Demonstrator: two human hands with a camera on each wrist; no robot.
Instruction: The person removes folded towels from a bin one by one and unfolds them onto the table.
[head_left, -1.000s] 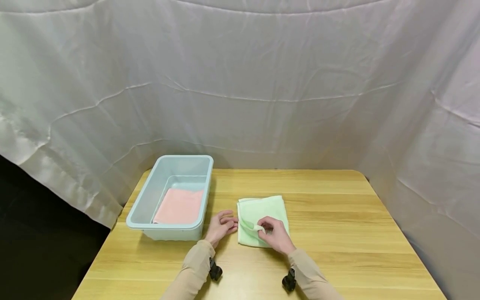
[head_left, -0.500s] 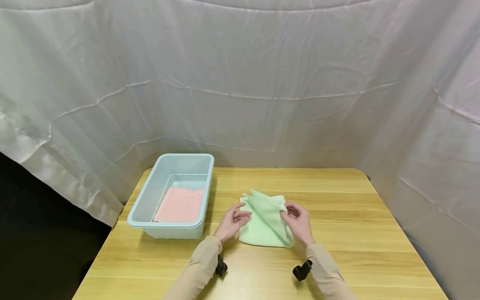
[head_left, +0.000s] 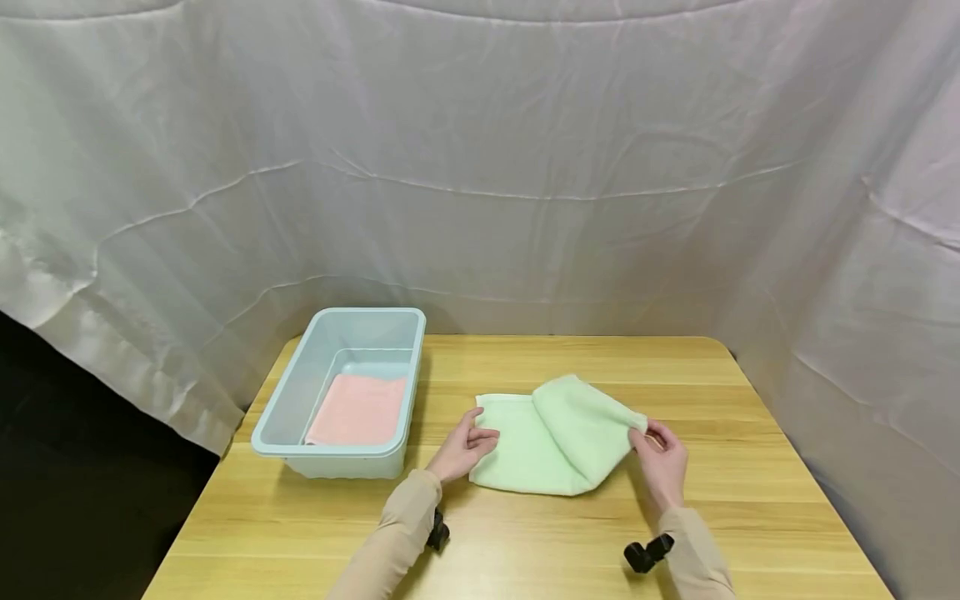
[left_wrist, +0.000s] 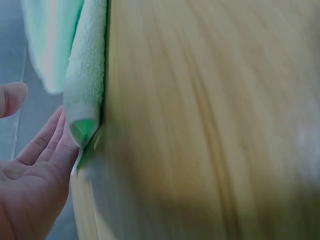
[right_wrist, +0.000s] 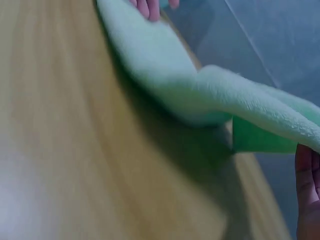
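A light green towel (head_left: 517,450) lies partly unfolded on the table, its right part raised in a diagonal fold. My right hand (head_left: 663,468) pinches the towel's right corner and holds it off the table; the right wrist view shows the lifted green cloth (right_wrist: 200,95) sagging from those fingers. At the left edge my left hand (head_left: 459,448) rests its fingers on the cloth. Its thumb (left_wrist: 12,97) stands apart from the straight fingers in the left wrist view, beside the layered towel edge (left_wrist: 87,75).
A pale blue plastic bin (head_left: 330,451) stands on the left of the wooden table (head_left: 525,550). Inside it lies a folded pink towel (head_left: 360,410). Grey curtains (head_left: 525,167) hang behind the table and along its sides.
My right hand has moved right, drawing the green towel's upper layer from a folded square into a wider shape. My left hand has shifted slightly right onto the towel's left edge.
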